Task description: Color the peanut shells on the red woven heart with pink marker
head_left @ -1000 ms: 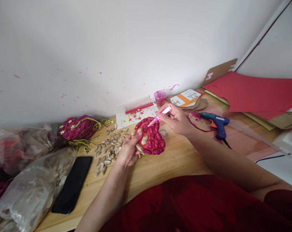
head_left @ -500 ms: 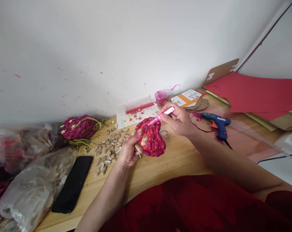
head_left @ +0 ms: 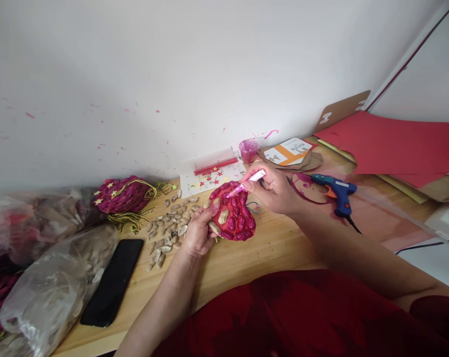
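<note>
My left hand (head_left: 198, 230) grips the left edge of a red heart-shaped piece (head_left: 236, 215) covered with peanut shells, most painted magenta, and tilts it up off the wooden table (head_left: 246, 255). In my right hand (head_left: 274, 188), pinched between the fingers, is a small pink-handled brush (head_left: 246, 182) whose tip touches the upper middle of the piece. A few shells near my left thumb are still bare tan. Loose peanut shells (head_left: 170, 225) lie scattered just left of my left hand.
A black phone (head_left: 112, 282) lies front left beside clear bags (head_left: 49, 292) of shells. A finished magenta piece with gold stars (head_left: 122, 196) sits by the wall. A pink paint cup (head_left: 248, 149), star sticker sheet (head_left: 209, 179), blue glue gun (head_left: 338, 191) and red paper (head_left: 395, 144) lie to the right.
The brush tip has shifted slightly across the top of the shell-covered piece. My left hand keeps its hold; the view has drifted a little.
</note>
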Available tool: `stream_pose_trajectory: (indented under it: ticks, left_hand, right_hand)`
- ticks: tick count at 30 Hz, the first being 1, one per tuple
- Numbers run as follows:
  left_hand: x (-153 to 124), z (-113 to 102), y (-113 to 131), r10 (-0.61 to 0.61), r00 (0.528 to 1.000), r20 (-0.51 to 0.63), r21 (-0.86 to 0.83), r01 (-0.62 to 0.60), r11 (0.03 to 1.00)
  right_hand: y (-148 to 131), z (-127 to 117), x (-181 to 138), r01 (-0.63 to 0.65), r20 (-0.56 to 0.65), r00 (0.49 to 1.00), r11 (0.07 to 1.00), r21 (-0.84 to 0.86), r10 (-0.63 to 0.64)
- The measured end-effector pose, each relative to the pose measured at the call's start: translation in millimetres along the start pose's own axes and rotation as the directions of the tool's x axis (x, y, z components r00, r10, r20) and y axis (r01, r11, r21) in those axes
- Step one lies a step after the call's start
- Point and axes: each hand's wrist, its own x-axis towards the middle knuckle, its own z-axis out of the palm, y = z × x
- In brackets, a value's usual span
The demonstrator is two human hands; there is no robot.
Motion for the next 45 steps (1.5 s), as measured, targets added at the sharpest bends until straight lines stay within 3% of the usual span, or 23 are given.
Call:
stream_pose_trajectory:
  ticks: [3,6,15,19,24,29,34,40,45]
  left_hand:
    - [0,0,0,0.006,1.0,0.019,-0.041,-0.005,0.999]
    - [-1,0,2,0.015,0.999,0.046,-0.098,-0.01,0.995]
    - [-2,1,4,0.006,0.995,0.096,-0.163,0.01,0.987]
    - [-2,1,4,0.009,0.995,0.102,-0.157,0.007,0.988]
    - [-1,-1,3,-0.012,0.996,0.083,-0.151,0.025,0.988]
    - [-1,-2,4,-0.042,0.995,0.088,-0.162,0.055,0.985]
    - [1,-4,4,-0.09,0.991,0.095,-0.154,0.104,0.983]
    - [3,-9,2,-0.139,0.988,0.061,-0.161,0.147,0.976]
    - [2,-8,3,-0.162,0.984,0.078,-0.13,0.171,0.977]
  right_hand:
    - [0,-1,2,-0.007,-0.038,0.999,0.999,-0.053,0.005]
    - [2,-2,3,-0.046,-0.075,0.996,0.999,0.002,0.046]
    - [6,-1,3,-0.061,-0.074,0.995,0.997,0.056,0.065]
    - [5,-2,3,-0.05,-0.016,0.999,0.996,0.077,0.052]
    - [4,-1,3,-0.064,-0.057,0.996,0.994,0.089,0.07]
    - [1,-2,3,-0.089,0.027,0.996,0.992,0.091,0.087]
    - [0,-7,5,-0.08,-0.005,0.997,0.996,0.043,0.08]
    - [-7,-5,4,-0.06,0.106,0.993,0.996,0.068,0.052]
    - [-5,-9,5,-0.049,0.083,0.996,0.998,0.039,0.046]
